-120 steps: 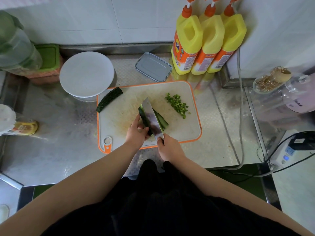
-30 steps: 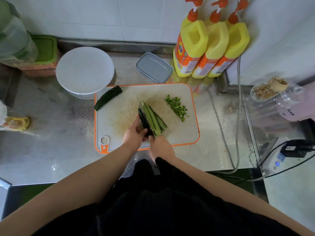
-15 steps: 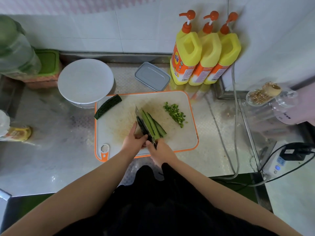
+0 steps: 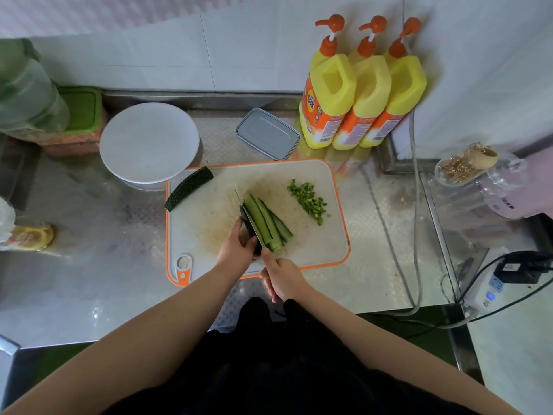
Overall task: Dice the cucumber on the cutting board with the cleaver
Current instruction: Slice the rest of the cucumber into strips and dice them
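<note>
Right hand (image 4: 282,278) gripped cleaver (image 4: 250,220) handle, blade edge-down for lengthwise cuts; left hand (image 4: 236,250) pinched uncut cucumber (image 4: 249,227) steady; cut strips (image 4: 270,224) fell rightward.

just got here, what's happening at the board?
A person is cutting cucumber on the cutting board. The right hand grips the cleaver, its blade set lengthwise in the cucumber strips; the left hand steadies the piece on the blade's left. A small diced pile lies at the right of the board, and an uncut cucumber piece at its far-left corner.
</note>
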